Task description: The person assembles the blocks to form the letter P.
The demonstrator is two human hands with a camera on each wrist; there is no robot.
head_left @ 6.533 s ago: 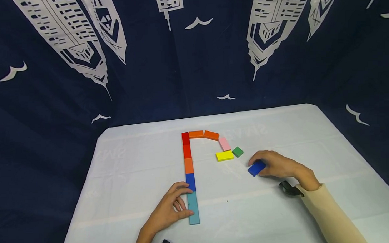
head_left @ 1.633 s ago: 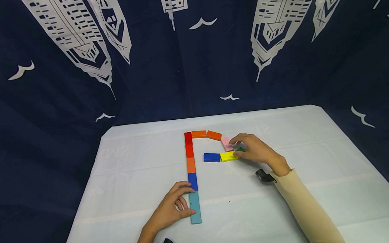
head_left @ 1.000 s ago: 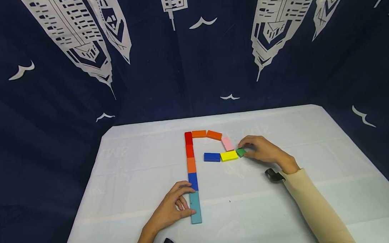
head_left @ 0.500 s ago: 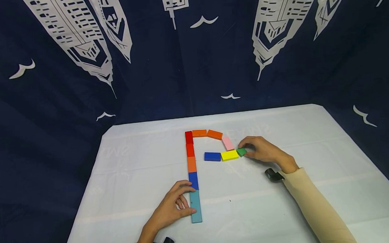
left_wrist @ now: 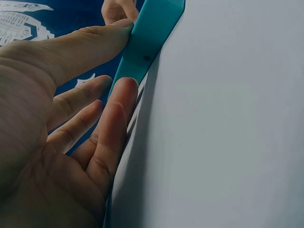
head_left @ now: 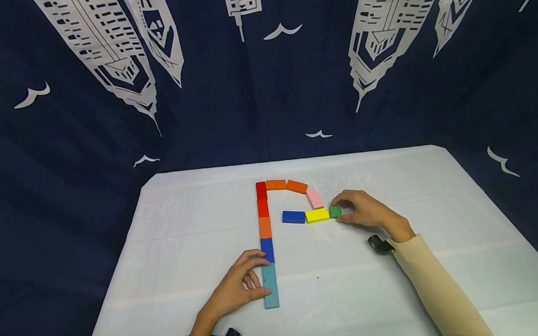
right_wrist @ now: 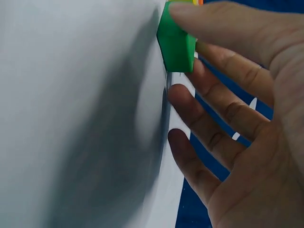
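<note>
My right hand [head_left: 364,208] pinches a small green block [head_left: 335,211] between thumb and fingers, at the right end of a yellow block [head_left: 317,215]. In the right wrist view the thumb lies on the green block [right_wrist: 176,45], with two fingers spread below it. A blue block [head_left: 293,217] touches the yellow one's left end. My left hand [head_left: 237,285] rests against a long teal block [head_left: 270,286], thumb and fingertips spread along its left side; the left wrist view shows thumb and finger touching the teal block [left_wrist: 154,35]. A second blue block [head_left: 267,250] adjoins it.
Above the blue block, an orange block [head_left: 265,227] and two red blocks [head_left: 263,208] continue the upright column. Two orange blocks [head_left: 276,185] and a pink block [head_left: 315,198] curve right from its top. All lie on a white table [head_left: 186,230] before a dark blue patterned cloth [head_left: 231,100].
My right hand has set the blue block left of the yellow one, then moved to the green block. The green block has turned until square with the yellow. My left hand stays at the teal block.
</note>
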